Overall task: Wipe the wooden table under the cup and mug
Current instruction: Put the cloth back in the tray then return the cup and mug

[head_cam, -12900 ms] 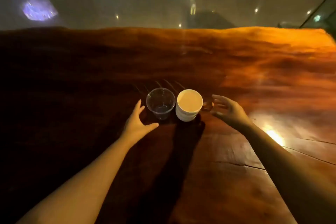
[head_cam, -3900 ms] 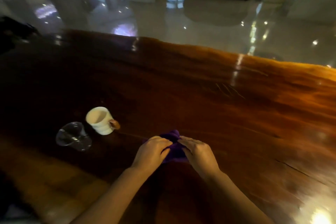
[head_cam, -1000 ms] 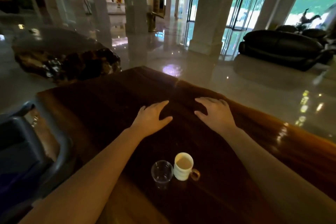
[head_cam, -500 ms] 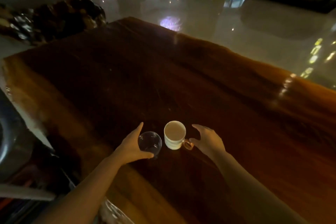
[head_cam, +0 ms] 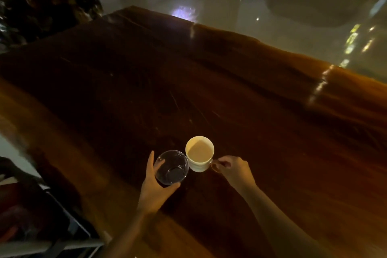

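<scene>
My left hand (head_cam: 156,189) is wrapped around the clear plastic cup (head_cam: 172,167), thumb at the near side and fingers at the far-left wall, so the grip is closed on it. The cup stands upright on the wooden table (head_cam: 272,132), touching or almost touching the white mug (head_cam: 199,153) at its right. The mug's handle points right, toward my right hand (head_cam: 234,170), whose fingers pinch this handle. Each vessel lies directly under its own hand, so I judge both can lift straight up together.
</scene>
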Available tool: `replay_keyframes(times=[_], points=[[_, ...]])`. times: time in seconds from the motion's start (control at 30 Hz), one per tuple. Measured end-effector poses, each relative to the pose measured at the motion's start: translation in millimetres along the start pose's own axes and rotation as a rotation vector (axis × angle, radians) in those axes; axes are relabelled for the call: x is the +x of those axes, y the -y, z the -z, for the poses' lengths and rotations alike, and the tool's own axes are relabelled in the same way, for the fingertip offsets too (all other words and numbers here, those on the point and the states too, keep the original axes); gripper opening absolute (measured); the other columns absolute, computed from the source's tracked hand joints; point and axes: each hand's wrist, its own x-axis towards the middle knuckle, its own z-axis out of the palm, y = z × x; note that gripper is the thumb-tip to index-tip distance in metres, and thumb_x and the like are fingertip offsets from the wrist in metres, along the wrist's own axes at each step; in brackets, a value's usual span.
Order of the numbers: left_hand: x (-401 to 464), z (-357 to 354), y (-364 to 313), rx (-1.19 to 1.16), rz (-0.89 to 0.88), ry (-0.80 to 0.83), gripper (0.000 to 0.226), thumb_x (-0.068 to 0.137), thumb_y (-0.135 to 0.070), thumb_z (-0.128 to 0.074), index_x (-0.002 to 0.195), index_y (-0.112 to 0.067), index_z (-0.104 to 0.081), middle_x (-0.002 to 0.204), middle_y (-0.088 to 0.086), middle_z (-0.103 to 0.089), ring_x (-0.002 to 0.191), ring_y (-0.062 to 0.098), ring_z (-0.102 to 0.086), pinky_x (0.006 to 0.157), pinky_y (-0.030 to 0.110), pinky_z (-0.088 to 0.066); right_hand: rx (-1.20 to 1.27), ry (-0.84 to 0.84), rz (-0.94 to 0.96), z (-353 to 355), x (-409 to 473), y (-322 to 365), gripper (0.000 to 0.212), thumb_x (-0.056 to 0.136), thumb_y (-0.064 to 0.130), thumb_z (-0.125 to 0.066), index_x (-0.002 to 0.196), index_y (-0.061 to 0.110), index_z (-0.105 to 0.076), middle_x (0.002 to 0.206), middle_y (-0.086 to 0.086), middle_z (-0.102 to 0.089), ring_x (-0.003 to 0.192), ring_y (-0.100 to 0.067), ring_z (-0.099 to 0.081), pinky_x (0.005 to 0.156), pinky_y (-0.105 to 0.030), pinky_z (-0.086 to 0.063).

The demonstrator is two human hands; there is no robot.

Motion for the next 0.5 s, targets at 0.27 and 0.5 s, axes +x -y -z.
replay_keyframes(times=[0.27,0.5], points=[[12.6,-36.2,9.6,-0.135,-0.066,-0.100,0.088,0.060,-0.007,-0.081,0.130,-0.032,-0.034,0.122,-0.018,-0.041,0.119,0.005,-0.038,0.085,0.015,-0.036,0.332,-0.131,-0.017,-6.1,-18.0,-17.4,0.014,0.087,0.009,-0.057,0.092,0.020,-0.064,0.087,0.004,-0.065,0.084,-0.012,-0.064,0.073,-0.027,-0.053],[6.9,-68.1,-19.6,-0.069,-0.154,-0.013,0.090,0.058,-0.011,-0.083,0.131,-0.029,-0.034,0.127,-0.009,-0.044,0.118,0.003,-0.042,0.086,0.011,-0.034,0.605,-0.237,-0.083,31.6,-41.8,-43.5,0.013,0.086,0.006,-0.057,0.098,0.009,-0.063,0.091,0.000,-0.066,0.088,-0.015,-0.066,0.082,-0.037,-0.056]])
